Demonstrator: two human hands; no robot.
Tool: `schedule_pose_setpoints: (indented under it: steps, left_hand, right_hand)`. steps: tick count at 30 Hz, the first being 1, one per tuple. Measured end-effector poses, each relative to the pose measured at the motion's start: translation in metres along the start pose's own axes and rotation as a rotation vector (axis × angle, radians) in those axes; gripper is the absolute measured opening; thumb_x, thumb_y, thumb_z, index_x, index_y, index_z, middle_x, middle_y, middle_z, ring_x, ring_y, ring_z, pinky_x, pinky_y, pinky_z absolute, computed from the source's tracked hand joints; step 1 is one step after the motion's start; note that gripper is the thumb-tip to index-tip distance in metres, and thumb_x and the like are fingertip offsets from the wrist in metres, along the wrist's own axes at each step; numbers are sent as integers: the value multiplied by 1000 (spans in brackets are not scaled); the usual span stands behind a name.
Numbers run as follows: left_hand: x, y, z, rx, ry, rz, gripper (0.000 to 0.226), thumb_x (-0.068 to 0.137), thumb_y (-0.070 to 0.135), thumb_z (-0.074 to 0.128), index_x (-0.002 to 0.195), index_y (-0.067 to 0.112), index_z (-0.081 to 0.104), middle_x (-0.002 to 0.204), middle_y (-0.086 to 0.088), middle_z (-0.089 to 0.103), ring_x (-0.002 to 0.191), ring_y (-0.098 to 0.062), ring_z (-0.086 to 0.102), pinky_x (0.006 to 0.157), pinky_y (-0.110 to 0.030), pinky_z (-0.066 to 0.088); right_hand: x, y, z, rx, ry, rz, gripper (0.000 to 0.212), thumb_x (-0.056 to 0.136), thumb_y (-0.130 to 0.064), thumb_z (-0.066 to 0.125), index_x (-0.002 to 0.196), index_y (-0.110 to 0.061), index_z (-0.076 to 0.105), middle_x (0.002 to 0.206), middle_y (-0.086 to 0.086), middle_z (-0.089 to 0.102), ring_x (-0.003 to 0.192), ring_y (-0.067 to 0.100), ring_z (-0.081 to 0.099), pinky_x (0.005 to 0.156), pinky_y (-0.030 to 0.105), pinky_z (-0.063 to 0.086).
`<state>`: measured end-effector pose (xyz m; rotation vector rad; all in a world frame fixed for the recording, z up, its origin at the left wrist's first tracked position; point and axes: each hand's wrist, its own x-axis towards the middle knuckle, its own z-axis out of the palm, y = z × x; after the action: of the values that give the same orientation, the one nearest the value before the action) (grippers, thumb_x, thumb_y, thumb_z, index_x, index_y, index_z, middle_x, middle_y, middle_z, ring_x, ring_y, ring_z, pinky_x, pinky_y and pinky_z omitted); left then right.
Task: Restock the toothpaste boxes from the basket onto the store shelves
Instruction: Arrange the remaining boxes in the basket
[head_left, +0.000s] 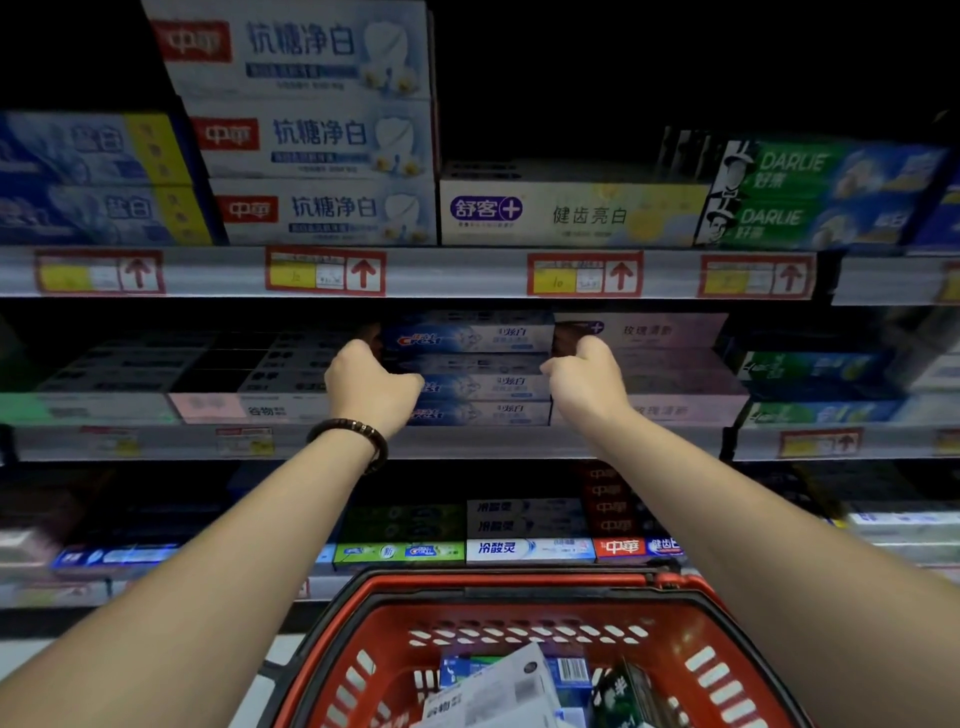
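A stack of blue Crest toothpaste boxes (467, 364) lies on the middle shelf (467, 441). My left hand (371, 384), with a dark bead bracelet on its wrist, grips the stack's left end with curled fingers. At the right end, my right hand (587, 379) holds it the same way. The fingertips of both hands are hidden in the shelf's shadow. Below, the red basket (519, 587) holds several toothpaste boxes (498, 686), white, blue and dark green, lying loosely.
The top shelf carries white boxes (317, 135), a yellow-white box (571, 213) and green Darlie boxes (821, 192). Pink boxes (675, 364) sit right of the Crest stack, dark and pink ones (208, 374) left. The lower shelf has more boxes (519, 545). Price tags line the shelf rails.
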<state>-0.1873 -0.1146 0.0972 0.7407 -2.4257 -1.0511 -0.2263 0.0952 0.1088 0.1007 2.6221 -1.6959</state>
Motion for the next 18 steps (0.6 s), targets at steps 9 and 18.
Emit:
schedule_pose_setpoints:
  steps: [9, 18]
  left_hand:
    - [-2, 2, 2, 29, 4, 22, 40, 79, 26, 85, 86, 8, 50, 83, -2, 51, 87, -28, 55, 68, -33, 40]
    - [-2, 4, 3, -6, -1, 19, 40, 79, 25, 84, 79, 11, 47, 79, -2, 49, 83, -27, 53, 67, -34, 40]
  right_hand:
    - [0, 3, 1, -2, -18, -19, 32, 101, -11, 61, 80, -16, 37, 80, 1, 41, 69, 20, 43, 62, 36, 35]
    - [3, 0, 2, -10, -33, 7, 32, 98, -13, 65, 81, -16, 38, 80, 3, 42, 71, 22, 44, 66, 38, 38]
